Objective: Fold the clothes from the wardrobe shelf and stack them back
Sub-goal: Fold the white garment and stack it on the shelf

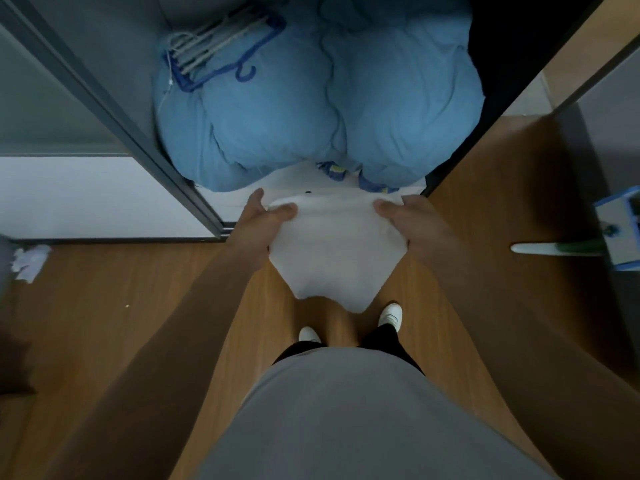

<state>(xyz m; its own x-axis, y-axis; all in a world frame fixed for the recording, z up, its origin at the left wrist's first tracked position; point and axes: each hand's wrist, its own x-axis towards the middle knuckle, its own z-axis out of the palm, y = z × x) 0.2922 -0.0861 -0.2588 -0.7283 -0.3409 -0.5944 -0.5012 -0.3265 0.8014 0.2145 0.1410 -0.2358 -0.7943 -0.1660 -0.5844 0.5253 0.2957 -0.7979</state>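
Observation:
A white garment (334, 251) hangs in front of me over the wooden floor, its lower edge dangling above my shoes. My left hand (261, 221) grips its upper left edge, thumb on top. My right hand (408, 220) grips the upper right edge the same way. Both hands sit just in front of the open wardrobe, at the white shelf edge (298, 183). The cloth sags between the two hands, and its upper edge lies against the shelf front.
A bulky light-blue duvet (322, 109) fills the wardrobe shelf, with blue and white hangers (221, 50) lying on its far left. The grey sliding door frame (114, 109) stands left, a dark panel right. Crumpled white paper (29, 263) lies on the floor; a blue box (620, 230) stands right.

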